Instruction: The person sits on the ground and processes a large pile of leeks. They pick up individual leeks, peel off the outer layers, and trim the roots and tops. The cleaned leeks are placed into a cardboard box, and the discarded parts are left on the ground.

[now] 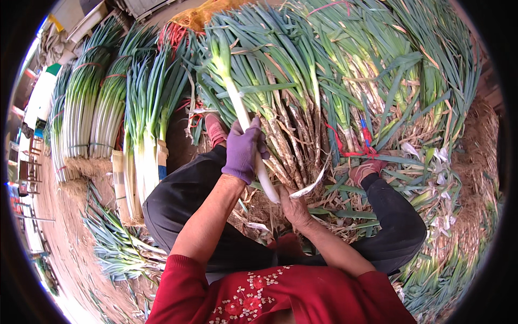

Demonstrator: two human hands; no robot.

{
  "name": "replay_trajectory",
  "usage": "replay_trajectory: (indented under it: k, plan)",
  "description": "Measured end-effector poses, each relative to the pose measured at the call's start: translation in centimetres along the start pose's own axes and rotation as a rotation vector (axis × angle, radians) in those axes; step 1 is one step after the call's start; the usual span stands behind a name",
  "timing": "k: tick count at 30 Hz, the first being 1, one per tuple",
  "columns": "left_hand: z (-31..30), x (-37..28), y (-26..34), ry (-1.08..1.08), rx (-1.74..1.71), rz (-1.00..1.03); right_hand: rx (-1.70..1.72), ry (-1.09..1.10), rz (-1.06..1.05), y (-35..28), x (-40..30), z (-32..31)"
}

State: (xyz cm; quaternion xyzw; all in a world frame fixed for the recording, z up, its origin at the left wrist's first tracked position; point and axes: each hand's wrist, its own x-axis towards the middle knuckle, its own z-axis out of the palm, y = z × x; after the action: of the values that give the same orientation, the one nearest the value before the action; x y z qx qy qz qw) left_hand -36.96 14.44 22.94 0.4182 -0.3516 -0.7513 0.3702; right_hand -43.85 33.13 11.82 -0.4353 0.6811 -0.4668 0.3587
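My left hand, in a purple knit glove, grips a large Welsh onion around its white shank. The onion slants across my front, green leaves away from me and root end towards me. At that root end is my bare right hand, fingers closed on a pale strip of peeled outer skin that curls off to the right. Just beyond both hands lies a heap of soil-stained Welsh onions, dry brown skins and roots still on them.
Tied bundles of clean Welsh onions stand at the left. Nearer, more clean stalks stand between short upright posts. Loose onions lie on the floor. Peelings litter the right, near my shoe. An orange mesh bag lies behind.
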Motion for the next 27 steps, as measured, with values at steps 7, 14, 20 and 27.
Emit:
replay_trajectory:
  k: [7, 14, 20, 27]
  plan:
    - [-0.4, 2.5, 5.1, -0.008, 0.129, 0.23, -0.476, -0.327, 0.551, 3.3, 0.5, -3.3]
    - [-2.9, 5.0, -6.0, -0.118, 0.01, -0.186, 0.505, -0.209, 0.466, -4.3, 3.9, -1.3]
    - [-3.8, 3.8, -7.0, -0.204, 0.023, -0.493, 0.865, -0.148, 0.604, -4.9, 2.1, -1.9]
    - [-3.5, 2.7, -6.6, -0.547, -0.322, -0.311, 1.489, -0.343, 0.455, -6.0, 1.1, -4.2]
